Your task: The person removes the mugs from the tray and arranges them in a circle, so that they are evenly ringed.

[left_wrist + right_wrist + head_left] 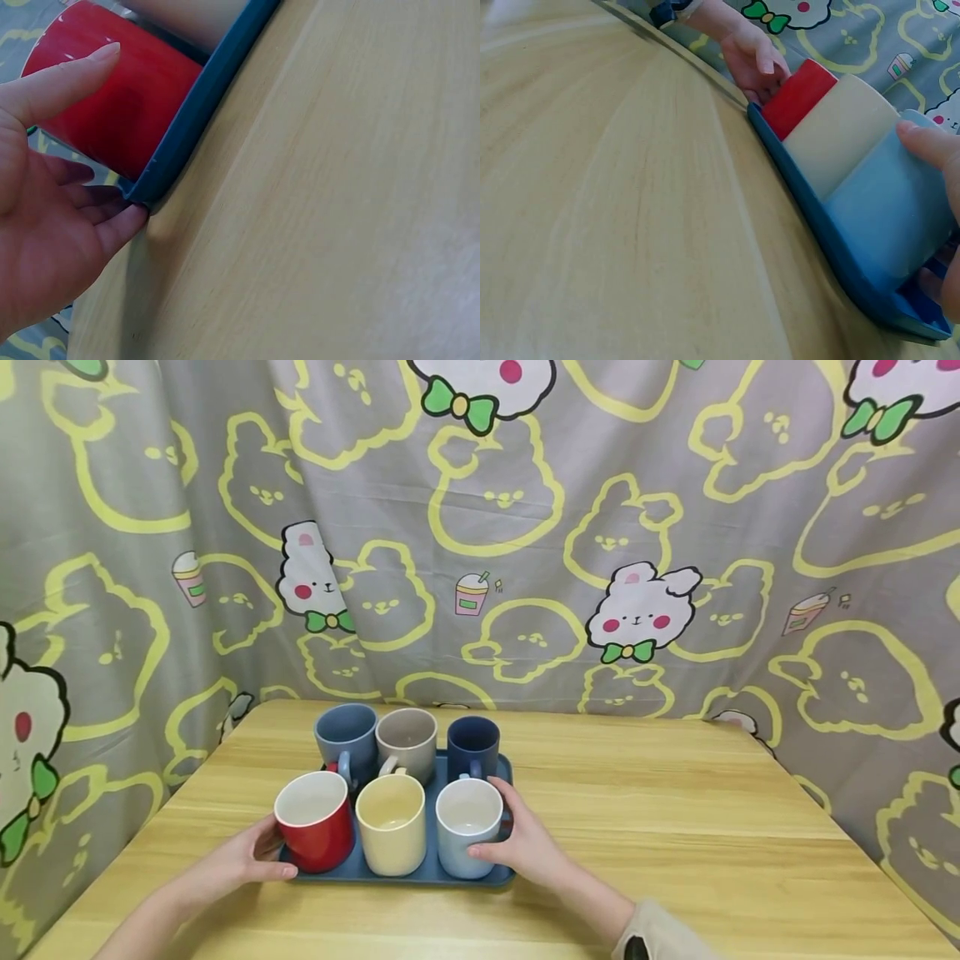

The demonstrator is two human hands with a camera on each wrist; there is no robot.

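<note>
A blue tray (345, 877) stands on the table with several mugs on it in two rows. In front are a red mug (318, 835), a pale yellow mug (393, 843) and a light blue mug (465, 847). Behind them stand a blue mug (347, 735), a grey mug (408, 747) and a navy mug (472, 743). At the tray's left end, my left hand (251, 856) touches the rim with its fingertips, its thumb beside the red mug. My right hand (525, 839) grips the light blue mug, thumb on its front, other fingers round its right and far side.
The wooden table (675, 843) reaches far to the right of the tray. A grey patterned curtain (510, 568) hangs behind it and along both sides.
</note>
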